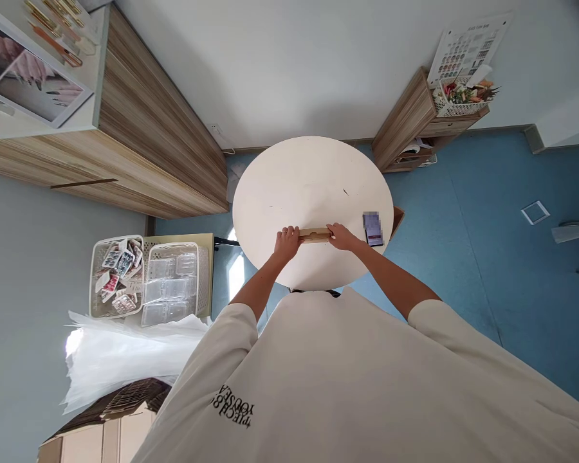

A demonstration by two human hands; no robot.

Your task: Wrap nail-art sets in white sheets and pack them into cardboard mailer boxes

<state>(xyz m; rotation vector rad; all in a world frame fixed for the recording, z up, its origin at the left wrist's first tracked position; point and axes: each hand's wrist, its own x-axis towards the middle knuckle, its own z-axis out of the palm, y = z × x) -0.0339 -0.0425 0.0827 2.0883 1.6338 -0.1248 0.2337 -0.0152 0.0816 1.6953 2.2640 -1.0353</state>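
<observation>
A narrow brown cardboard box lies across the near half of the round white table. My left hand grips its left end, fingers curled over the top. At the opposite end, my right hand is closed on the box too. A small notch shows in the box's near side. To the right of my right hand lies a phone with its screen lit and partly blurred. Whether the box holds anything cannot be seen.
Left of the table stand a tall wooden cabinet, a white basket of small packets and a basket of clear plastic cases. White sheets and cardboard lie nearer. A small shelf stands back right.
</observation>
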